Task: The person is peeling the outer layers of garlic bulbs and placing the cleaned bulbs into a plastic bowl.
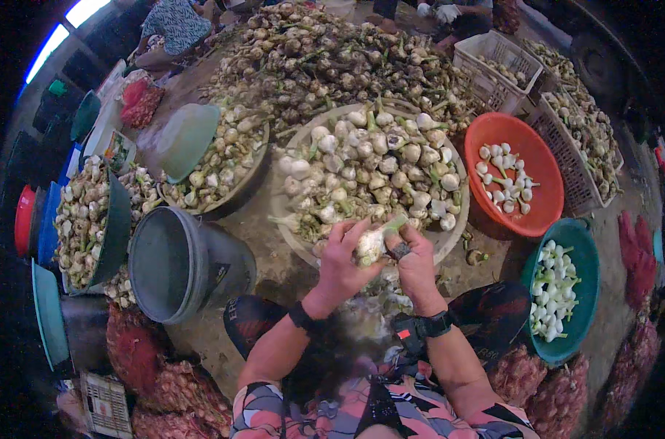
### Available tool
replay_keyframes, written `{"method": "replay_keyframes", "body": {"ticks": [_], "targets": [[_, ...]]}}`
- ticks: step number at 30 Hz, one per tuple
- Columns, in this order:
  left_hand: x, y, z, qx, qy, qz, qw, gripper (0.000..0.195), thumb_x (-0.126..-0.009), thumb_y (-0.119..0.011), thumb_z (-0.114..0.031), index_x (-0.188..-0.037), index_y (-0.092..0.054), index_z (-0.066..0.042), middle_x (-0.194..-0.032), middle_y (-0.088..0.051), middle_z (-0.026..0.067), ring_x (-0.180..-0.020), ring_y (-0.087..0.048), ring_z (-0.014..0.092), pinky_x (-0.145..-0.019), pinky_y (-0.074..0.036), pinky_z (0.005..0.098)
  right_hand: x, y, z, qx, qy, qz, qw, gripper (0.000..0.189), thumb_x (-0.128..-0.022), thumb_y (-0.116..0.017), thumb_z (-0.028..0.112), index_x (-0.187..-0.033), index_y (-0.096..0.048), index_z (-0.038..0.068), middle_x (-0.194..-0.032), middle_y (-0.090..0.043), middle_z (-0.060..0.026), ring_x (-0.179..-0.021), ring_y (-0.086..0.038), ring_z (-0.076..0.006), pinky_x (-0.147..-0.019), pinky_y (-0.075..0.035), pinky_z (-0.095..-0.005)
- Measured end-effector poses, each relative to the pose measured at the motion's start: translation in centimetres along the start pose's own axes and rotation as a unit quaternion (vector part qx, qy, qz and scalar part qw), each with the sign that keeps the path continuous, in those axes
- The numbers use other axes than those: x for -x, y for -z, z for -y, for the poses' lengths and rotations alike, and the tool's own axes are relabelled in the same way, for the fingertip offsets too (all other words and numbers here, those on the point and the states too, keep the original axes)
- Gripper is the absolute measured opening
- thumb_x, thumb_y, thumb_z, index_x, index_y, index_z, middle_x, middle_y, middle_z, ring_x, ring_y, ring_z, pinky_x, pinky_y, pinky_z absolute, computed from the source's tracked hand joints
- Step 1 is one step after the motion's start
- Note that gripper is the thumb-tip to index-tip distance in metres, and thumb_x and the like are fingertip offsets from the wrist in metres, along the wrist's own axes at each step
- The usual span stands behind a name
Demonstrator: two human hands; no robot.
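My left hand (pixel 341 260) cradles a garlic bulb (pixel 370 246), its fingers around the pale, partly peeled body. On the other side, my right hand (pixel 417 263) grips the same bulb near its green stem, with the thumb against it and a dark wrap on one finger. Both hands are over the near rim of a wide round basin (pixel 461 219), heaped with garlic bulbs (pixel 365 159) in dirty skins. Loose pale skins (pixel 384 299) lie below my hands, between my knees. Whether a small blade is in my right hand cannot be seen.
An orange basin (pixel 546 186) and a green basin (pixel 579 329) on the right hold cleaned garlic. A grey bucket (pixel 201 269) stands at left. Behind is a large garlic pile (pixel 332 60); crates (pixel 491 90) and red mesh sacks (pixel 184 395) surround me. Other people (pixel 176 27) sit farther back.
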State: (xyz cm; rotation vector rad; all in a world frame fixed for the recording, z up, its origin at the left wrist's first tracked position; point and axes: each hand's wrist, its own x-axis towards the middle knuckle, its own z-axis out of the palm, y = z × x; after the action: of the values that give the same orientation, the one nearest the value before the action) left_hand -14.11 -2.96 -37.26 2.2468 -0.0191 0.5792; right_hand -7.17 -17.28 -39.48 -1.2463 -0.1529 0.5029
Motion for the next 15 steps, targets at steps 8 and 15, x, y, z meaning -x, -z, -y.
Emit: {"method": "replay_keyframes", "body": {"ticks": [8, 15], "targets": [[-0.3, 0.8, 0.6, 0.629, 0.397, 0.058, 0.666, 0.048, -0.094, -0.056, -0.029, -0.13, -0.05, 0.001, -0.109, -0.064, 0.011, -0.092, -0.066, 0.02, -0.076, -0.056, 0.0352, 0.5, 0.1, -0.4, 0.066, 0.103, -0.083, 0.989, 0.021, -0.086, -0.066, 0.008, -0.105, -0.065, -0.003, -0.085, -0.065, -0.0011, -0.075, -0.054, -0.0065, -0.067, -0.046, -0.0245], [-1.2, -0.6, 1.1, 0.534, 0.466, -0.025, 0.705, 0.043, -0.09, -0.065, -0.029, -0.119, -0.058, 0.001, -0.092, -0.067, 0.0075, -0.072, -0.065, 0.015, -0.063, -0.054, 0.0308, 0.4, 1.2, 0.3, -0.126, 0.014, -0.129, 0.984, 0.02, -0.085, -0.066, 0.005, -0.104, -0.066, -0.002, -0.082, -0.066, -0.002, -0.07, -0.06, -0.0111, -0.064, -0.048, -0.0271]]}}
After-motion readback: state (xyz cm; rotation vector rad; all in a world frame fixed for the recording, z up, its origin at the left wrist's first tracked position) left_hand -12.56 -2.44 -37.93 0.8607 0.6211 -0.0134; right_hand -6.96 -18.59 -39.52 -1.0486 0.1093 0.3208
